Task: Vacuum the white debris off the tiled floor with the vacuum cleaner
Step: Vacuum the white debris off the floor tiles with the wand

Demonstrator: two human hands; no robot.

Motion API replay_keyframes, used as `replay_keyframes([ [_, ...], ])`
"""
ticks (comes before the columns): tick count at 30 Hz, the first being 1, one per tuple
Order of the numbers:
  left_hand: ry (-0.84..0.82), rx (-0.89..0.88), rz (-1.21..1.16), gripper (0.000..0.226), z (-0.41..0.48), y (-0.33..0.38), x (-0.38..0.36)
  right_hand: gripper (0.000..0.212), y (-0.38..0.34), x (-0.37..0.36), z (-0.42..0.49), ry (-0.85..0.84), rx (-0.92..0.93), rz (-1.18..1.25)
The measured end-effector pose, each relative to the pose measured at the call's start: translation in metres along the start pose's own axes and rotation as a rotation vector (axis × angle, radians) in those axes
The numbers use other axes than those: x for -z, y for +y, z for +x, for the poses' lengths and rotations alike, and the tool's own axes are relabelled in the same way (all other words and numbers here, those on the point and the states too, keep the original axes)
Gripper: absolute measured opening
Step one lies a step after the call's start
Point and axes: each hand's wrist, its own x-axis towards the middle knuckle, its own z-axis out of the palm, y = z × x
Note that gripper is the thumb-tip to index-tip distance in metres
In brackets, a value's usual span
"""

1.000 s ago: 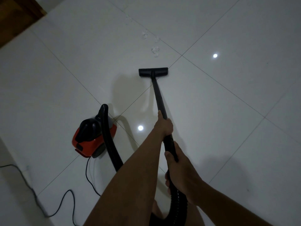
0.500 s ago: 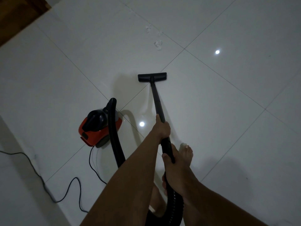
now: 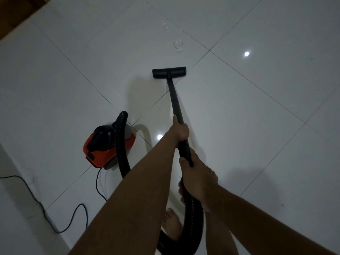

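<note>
My left hand [image 3: 181, 132] grips the black vacuum wand [image 3: 174, 98] partway up its length. Lower down, my right hand [image 3: 197, 178] holds the wand's handle where the ribbed black hose [image 3: 194, 214] joins it. The flat black floor nozzle [image 3: 169, 72] rests on the glossy white tiled floor [image 3: 257, 126], beside a grout line. Small clumps of white debris [image 3: 178, 45] lie on the tile a short way beyond the nozzle, with more debris [image 3: 166, 26] farther off. The red and black vacuum cleaner body [image 3: 108, 146] sits to my left.
A black power cord [image 3: 55, 223] snakes over the floor at the lower left. My bare foot [image 3: 172, 225] stands on the tile beneath my arms. Something brown and wooden [image 3: 16, 11] fills the top left corner. Ceiling lights reflect as bright spots on the tiles.
The nozzle has been pushed forward again toward the debris after being drawn back. My foot that showed beside the right hand has stepped out of sight there.
</note>
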Motion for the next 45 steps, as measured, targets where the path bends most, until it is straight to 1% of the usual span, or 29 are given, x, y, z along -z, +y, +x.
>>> replay_keyframes([
  [5,-0.003,0.005,0.010,0.068,0.015,0.016,0.000,0.046,-0.009,0.004,0.020,-0.013,-0.030,0.030],
  [13,-0.020,0.004,0.005,0.068,0.024,0.035,-0.003,0.046,-0.025,0.013,0.027,-0.013,-0.034,0.081],
  [17,-0.031,0.006,-0.001,0.067,0.033,0.048,-0.003,0.055,-0.036,0.018,0.036,-0.007,-0.028,0.071],
  [19,-0.031,-0.001,0.004,0.068,0.041,0.055,-0.004,0.055,-0.041,0.024,0.042,-0.012,-0.031,0.076],
  [26,-0.032,-0.017,-0.030,0.069,0.073,0.082,-0.014,0.054,-0.060,0.050,0.071,-0.005,-0.021,0.030],
  [35,0.017,-0.016,-0.017,0.069,0.108,0.134,-0.021,0.056,-0.100,0.090,0.107,-0.050,-0.009,-0.003],
  [45,0.035,0.001,-0.074,0.069,0.129,0.186,-0.034,0.055,-0.138,0.136,0.132,-0.080,0.021,-0.033],
])
